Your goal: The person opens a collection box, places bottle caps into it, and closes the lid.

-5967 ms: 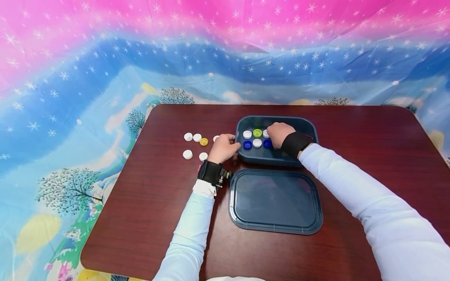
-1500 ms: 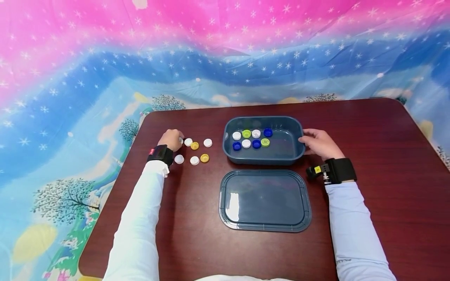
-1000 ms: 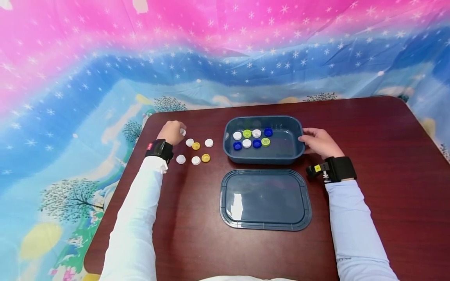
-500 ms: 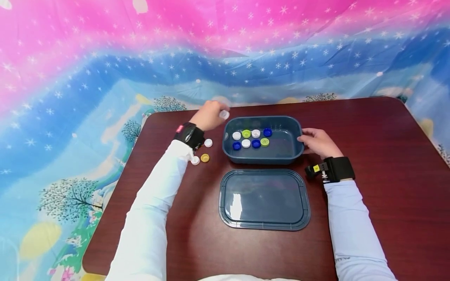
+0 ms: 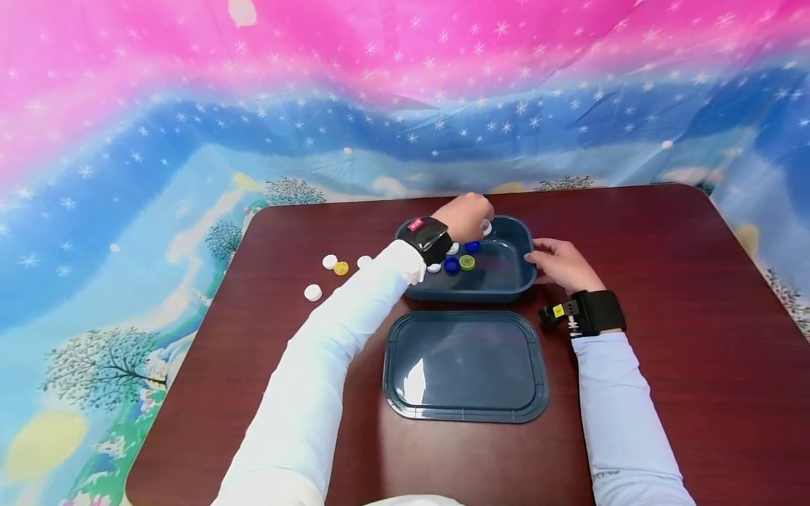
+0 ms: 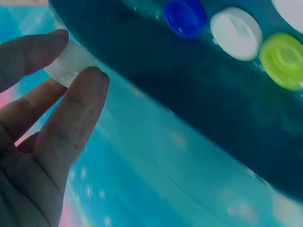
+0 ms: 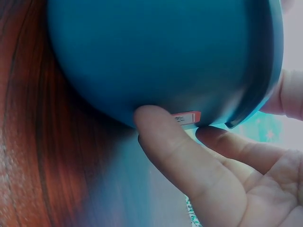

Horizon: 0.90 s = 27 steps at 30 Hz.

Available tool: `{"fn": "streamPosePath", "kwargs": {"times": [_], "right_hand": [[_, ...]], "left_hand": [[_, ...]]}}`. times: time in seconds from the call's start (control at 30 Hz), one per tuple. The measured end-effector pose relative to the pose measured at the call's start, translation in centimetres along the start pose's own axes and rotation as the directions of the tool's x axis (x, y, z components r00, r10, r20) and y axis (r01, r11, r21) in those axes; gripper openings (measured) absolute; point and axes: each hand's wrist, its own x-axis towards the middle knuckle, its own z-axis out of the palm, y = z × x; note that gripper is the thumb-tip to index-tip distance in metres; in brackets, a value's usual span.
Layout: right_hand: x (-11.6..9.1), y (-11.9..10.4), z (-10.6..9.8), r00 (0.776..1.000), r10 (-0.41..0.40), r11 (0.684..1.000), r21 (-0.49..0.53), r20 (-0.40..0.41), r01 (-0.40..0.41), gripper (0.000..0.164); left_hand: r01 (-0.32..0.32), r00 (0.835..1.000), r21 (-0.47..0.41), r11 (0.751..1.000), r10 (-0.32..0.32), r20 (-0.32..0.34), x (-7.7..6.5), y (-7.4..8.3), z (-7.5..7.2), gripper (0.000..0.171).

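My left hand (image 5: 465, 216) is above the dark blue-grey plastic box (image 5: 471, 295), pinching a white bottle cap (image 6: 71, 65) between thumb and fingers near the far rim. Below it in the box lie white, dark blue (image 5: 451, 265) and yellow-green (image 5: 467, 262) bottle caps; my wrist and hand hide some of them. At the box's right end my right hand (image 5: 563, 263) holds the wall. The right wrist view shows fingers (image 7: 156, 123) against its outer side, beside a small red-edged label (image 7: 187, 117).
Left of the box, several loose caps lie on the reddish-brown table (image 5: 240, 351), among them a white cap (image 5: 313, 292) and a yellow cap (image 5: 341, 268). My left sleeve covers others. A flat box lid (image 5: 465, 365) lies in front of the box.
My left hand has picked up a white cap at the table's left and carried it right, over the box. My right hand, earlier placing caps inside, now stays at the box's right end.
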Motion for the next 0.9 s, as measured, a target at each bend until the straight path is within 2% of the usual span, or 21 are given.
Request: {"fn": "streamPosePath", "kwargs": {"times": [0.1,0.2,0.47,0.63,0.8,0.9], "right_hand": [[0.0,0.0,0.1,1.000,-0.001,1.000,0.001,0.000,0.001,0.057],[0.0,0.0,0.1,1.000,-0.006,1.000,0.004,0.002,0.006,0.056],[0.0,0.5,-0.1,1.000,-0.020,1.000,0.000,0.005,0.020,0.053],[-0.2,0.7,0.2,1.000,-0.015,1.000,0.006,0.006,0.015,0.054],[-0.3,0.5,0.2,1.000,-0.019,1.000,0.007,0.009,0.019,0.055],[-0.3,0.3,0.1,1.000,-0.018,1.000,0.009,0.012,0.018,0.055]], "left_hand": [[-0.003,0.999,0.003,1.000,0.003,0.037,1.0,0.7,0.9,0.016],[-0.014,0.997,0.008,1.000,0.013,0.074,2.0,1.2,2.0,0.002],[0.028,0.992,-0.011,1.000,-0.027,0.125,4.0,1.8,4.4,0.020],[0.044,0.989,0.015,0.999,-0.046,0.139,4.5,1.8,5.8,0.010],[0.053,0.986,0.048,0.997,-0.060,0.154,5.2,1.9,6.7,0.020],[0.053,0.989,0.039,0.998,-0.058,0.136,5.3,2.1,6.8,0.019]]}}
